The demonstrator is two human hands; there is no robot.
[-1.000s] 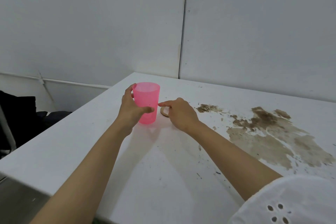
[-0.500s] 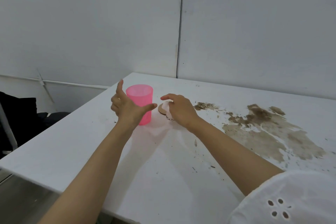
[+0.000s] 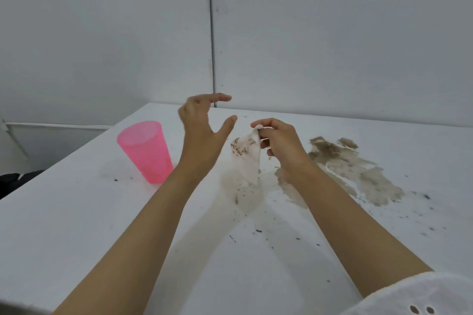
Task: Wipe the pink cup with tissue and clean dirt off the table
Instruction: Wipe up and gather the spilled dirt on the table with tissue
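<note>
At the far left edge a dark shape (image 3: 15,181) lies beyond the table, too cut off to identify. The cup (image 3: 146,151) stands upright on the left part of the table (image 3: 76,225); it is translucent pink plastic, tapered, wider at the rim than at the base, with nothing touching it. Just right of it the left hand (image 3: 202,135) is raised above the surface, fingers spread and loosely bent, thumb out, holding nothing. Next comes the tissue (image 3: 247,158), a thin white crumpled sheet hanging down, with brown specks across its upper left; whether its lower tip touches the table cannot be told. The right hand (image 3: 284,146) pinches the sheet's top edge between thumb and curled fingers. Right of that hand a wide brown dirt smear (image 3: 353,169) spreads in ragged patches, with dark crumbs scattered nearer. At the near right corner is a white eyelet sleeve (image 3: 422,294). The table is smooth, matt white, and its far edge meets a plain grey-white panelled wall (image 3: 102,33) with a vertical seam.
</note>
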